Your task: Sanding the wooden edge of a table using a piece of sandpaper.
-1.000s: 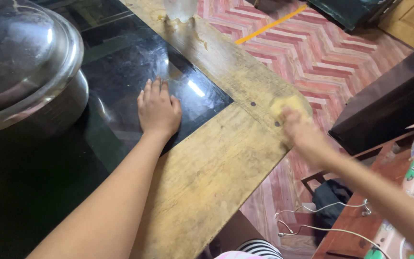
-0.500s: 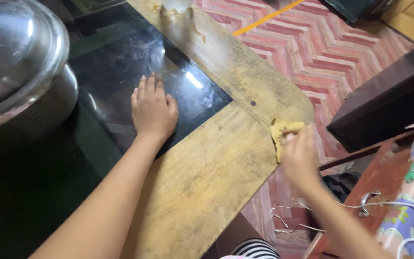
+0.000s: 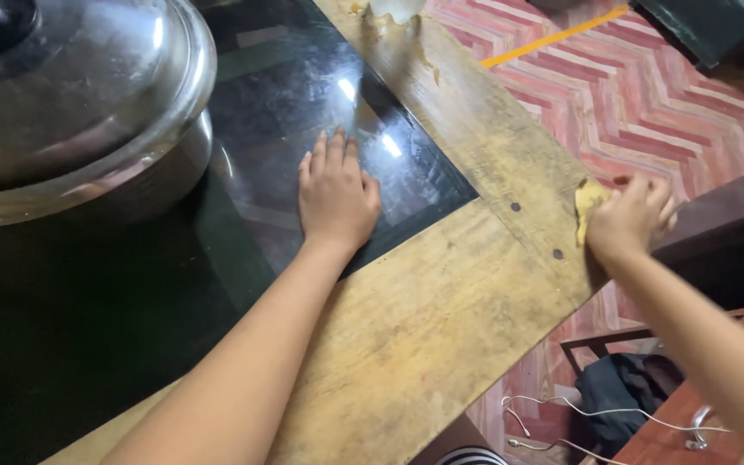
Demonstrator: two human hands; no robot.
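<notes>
My left hand (image 3: pixel 334 191) lies flat, fingers together, on the dark glass panel (image 3: pixel 277 112) set into a worn wooden table frame (image 3: pixel 441 319). My right hand (image 3: pixel 635 217) is closed around a yellow cloth (image 3: pixel 587 202) and presses it against the table's right corner edge, close to two dark screw heads in the wood.
A large steel pot with a domed glass lid (image 3: pixel 71 95) stands on the glass at the upper left. A smear of residue (image 3: pixel 393 17) marks the far wooden edge. Beyond the table are a zigzag red floor (image 3: pixel 647 95), dark furniture (image 3: pixel 734 250), and white cables (image 3: pixel 596 422).
My right hand with the cloth has slid along the table's corner edge, first toward me, then back out. The view shifted slightly; my left hand stayed flat on the glass.
</notes>
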